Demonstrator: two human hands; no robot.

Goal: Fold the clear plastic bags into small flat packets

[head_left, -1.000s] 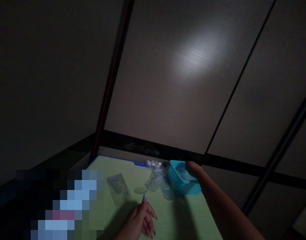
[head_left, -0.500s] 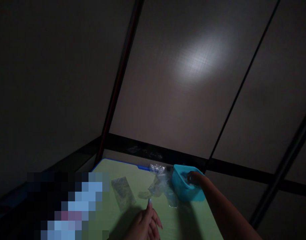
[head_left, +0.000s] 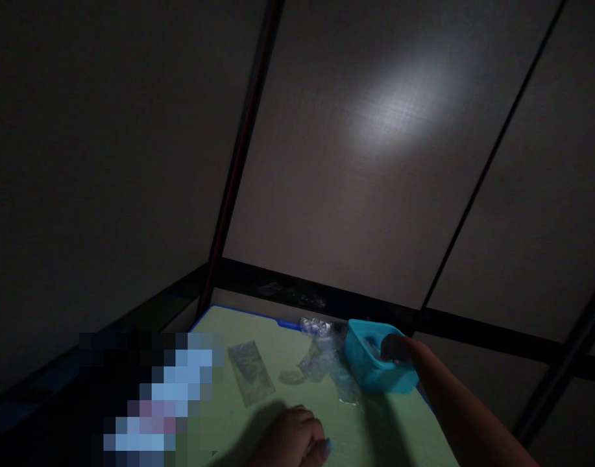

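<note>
My left hand (head_left: 297, 438) is over the near part of the light green tabletop (head_left: 326, 425), its fingers curled in and one pale blue nail showing. I see nothing in it. My right hand (head_left: 395, 348) reaches over the rim into a turquoise plastic basket (head_left: 375, 373). Its fingers are dark and partly hidden inside, so any hold there cannot be made out. Crumpled clear plastic bags (head_left: 329, 363) lie against the basket's left side. Farther left, a flat clear plastic packet (head_left: 252, 373) rests on the table.
A dark wall with panels (head_left: 346, 194) rises behind the table. A black ledge (head_left: 297, 285) runs along its foot, with bits of clear plastic (head_left: 311, 299) on it. At the table's left side is a blurred-out blue and pink patch (head_left: 175, 389).
My left hand has turned over, and its loosely spread fingers have curled in. My right hand stays in the basket. The whole view has shifted slightly, with things appearing farther right.
</note>
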